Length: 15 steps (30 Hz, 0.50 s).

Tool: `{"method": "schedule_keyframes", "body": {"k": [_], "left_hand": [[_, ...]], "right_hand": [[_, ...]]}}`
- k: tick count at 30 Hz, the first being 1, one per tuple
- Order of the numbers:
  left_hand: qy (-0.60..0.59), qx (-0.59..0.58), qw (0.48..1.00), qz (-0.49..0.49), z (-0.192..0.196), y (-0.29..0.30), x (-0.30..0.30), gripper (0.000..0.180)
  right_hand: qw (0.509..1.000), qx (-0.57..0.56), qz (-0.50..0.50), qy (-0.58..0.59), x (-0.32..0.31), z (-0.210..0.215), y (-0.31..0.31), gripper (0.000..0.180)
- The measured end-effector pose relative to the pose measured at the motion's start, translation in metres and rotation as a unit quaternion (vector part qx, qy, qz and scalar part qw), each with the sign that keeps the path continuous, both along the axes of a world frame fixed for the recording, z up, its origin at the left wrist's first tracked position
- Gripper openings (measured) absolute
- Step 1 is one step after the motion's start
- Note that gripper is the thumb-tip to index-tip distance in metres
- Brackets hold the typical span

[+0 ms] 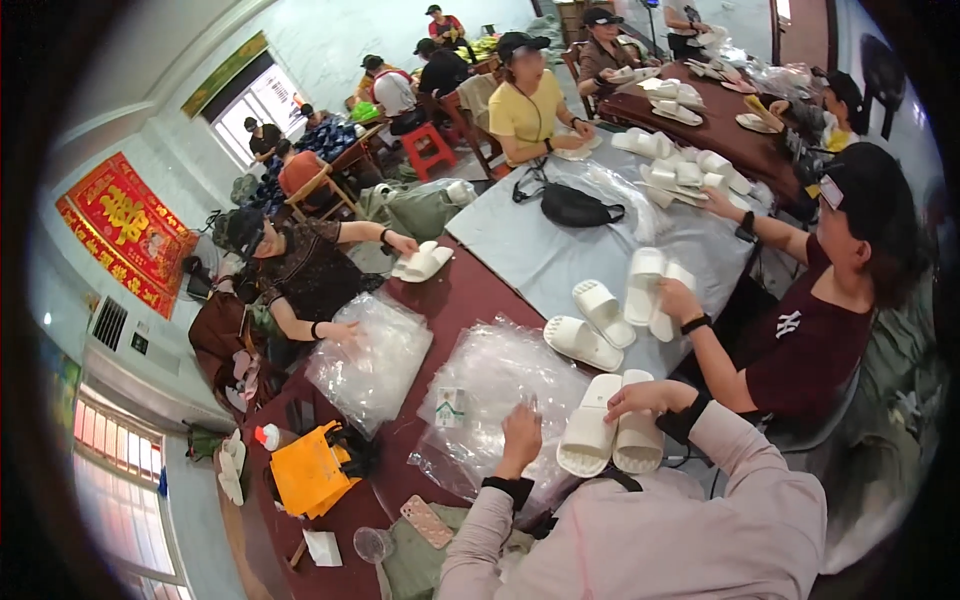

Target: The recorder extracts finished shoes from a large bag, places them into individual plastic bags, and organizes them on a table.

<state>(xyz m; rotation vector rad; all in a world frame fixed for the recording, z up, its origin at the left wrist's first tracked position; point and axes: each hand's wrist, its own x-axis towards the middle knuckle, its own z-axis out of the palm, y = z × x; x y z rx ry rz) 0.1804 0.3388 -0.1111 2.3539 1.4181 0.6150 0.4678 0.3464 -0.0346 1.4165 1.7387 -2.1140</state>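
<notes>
Head view of a packing table. The wearer's right hand [648, 397] is resting, fingers spread and curled, over the heel ends of a pair of white slippers [608, 436], pinning the two together side by side rather than lifting them. The pair is lying at the near edge of the dark red table [455, 300], touching the right side of the pile of clear plastic bags [495, 385], which serves here as the landmark. The left hand [520, 438] is pressing down on the near edge of that pile, fingers bent into the film; whether it is pinching one bag or only flattening the heap cannot be told.

To do this step well, in judgement, the left hand should be separating a single bag and holding its mouth open while the right keeps both slippers aligned, so they enter together without snagging the film.

Beyond the pile, two loose white slippers [592, 325] are lying on the grey-blue cover [520, 240]. Right of the pile, a co-worker in a maroon shirt [800, 345] is holding another pair upright. Left of the pile, a second bag heap [372, 358] is lying under another worker's hand.
</notes>
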Motion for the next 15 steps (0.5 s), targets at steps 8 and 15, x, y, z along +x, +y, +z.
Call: {"method": "schedule_keyframes", "body": {"k": [8,15], "left_hand": [[-0.019,0.0,1.0,-0.006,0.005,0.006,0.016,0.044],[0.056,0.033,0.998,0.003,0.017,-0.014,0.035,0.045]], "right_hand": [[0.989,0.12,-0.022,-0.081,-0.001,-0.009,0.002,0.045],[0.968,0.126,-0.212,-0.041,0.004,-0.025,0.015,0.042]]}}
